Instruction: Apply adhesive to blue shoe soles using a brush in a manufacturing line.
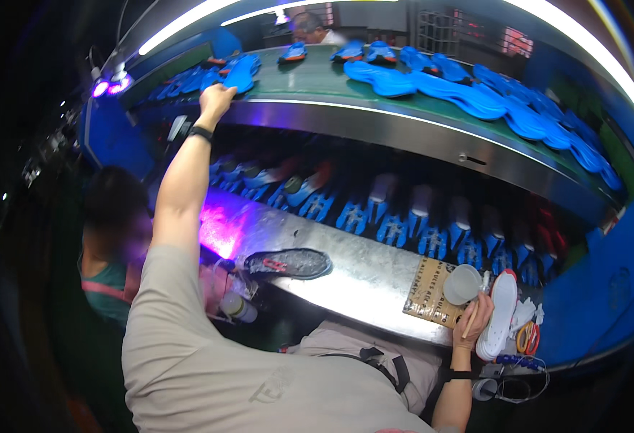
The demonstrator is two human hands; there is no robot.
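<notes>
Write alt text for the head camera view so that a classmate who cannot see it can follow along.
A person's left hand reaches to a blue sole on a green conveyor surface, while the right hand holds a thin stick beside a translucent cup. A dark shoe lies on the metal bench below.
</notes>
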